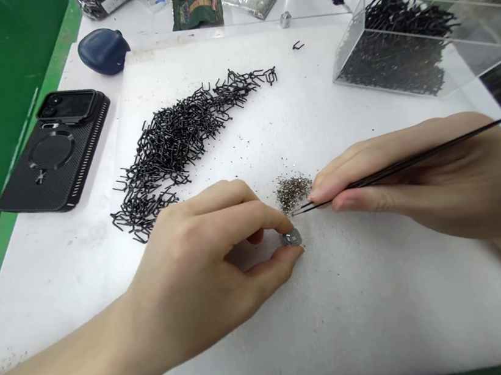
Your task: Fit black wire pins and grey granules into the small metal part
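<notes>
My left hand (209, 260) pinches a small silvery metal piece (291, 237) between thumb and forefinger, resting on the white foam pad (361, 296). My right hand (420, 180) grips thin black tweezers (395, 167); their tips point left, just above the metal piece and at the edge of a little heap of tiny grey parts (293, 189). A long curved pile of black bent wire clips (179, 138) lies on the pad beyond my left hand.
A clear plastic box (421, 45) full of black clips stands at the back right. A black phone (58, 151) and a dark blue case (103, 50) lie at the left. Bags, a green packet (196, 7) and a glass sit along the back edge.
</notes>
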Tool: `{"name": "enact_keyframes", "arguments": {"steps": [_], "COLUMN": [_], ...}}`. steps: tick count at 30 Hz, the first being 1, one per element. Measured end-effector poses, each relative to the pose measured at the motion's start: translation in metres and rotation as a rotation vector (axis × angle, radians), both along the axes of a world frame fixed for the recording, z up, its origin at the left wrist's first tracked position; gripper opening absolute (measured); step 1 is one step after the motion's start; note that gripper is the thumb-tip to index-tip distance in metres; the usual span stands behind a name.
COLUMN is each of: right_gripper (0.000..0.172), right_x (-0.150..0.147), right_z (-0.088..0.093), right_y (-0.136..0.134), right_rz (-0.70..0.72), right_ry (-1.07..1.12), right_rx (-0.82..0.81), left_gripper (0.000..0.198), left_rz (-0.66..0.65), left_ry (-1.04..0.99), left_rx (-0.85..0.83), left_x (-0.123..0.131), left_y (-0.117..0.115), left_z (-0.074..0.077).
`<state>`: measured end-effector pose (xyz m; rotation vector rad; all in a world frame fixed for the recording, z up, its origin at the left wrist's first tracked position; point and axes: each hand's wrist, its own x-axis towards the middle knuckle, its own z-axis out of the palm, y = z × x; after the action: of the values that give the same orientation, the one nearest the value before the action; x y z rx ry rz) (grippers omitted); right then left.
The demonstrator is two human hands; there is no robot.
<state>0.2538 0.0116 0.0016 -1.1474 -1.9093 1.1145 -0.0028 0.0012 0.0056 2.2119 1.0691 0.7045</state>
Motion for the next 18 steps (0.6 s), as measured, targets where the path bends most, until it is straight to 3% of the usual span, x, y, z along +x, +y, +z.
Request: {"name": "enact_keyframes", "arguments": {"steps": [4,12,18], "right_gripper": [0.014,0.032,0.023], "right_x": [0.0005,-0.002,-0.0032], "right_z": [0.0019,0.0019,-0.0008], "right_y": [-0.0001,-0.0033,-0.0036], "right_rz": [-0.001,0.157,0.161], "right_ry": [0.03,0.134,0.097], "right_rx": [0.021,-0.03,0.011], "left_gripper": [0.009,0.01,0.013], "left_rz": [0.008,0.017,0.011], "left_ry": [-0.009,-0.002,-0.012], "left_rx": [0.011,0.01,0.021], "left_x": [-0.0014,0.0001,0.0005], "left_y": [-0.0006,-0.0009,0.0002], "left_z": [0.0011,-0.0002,-0.001]}}
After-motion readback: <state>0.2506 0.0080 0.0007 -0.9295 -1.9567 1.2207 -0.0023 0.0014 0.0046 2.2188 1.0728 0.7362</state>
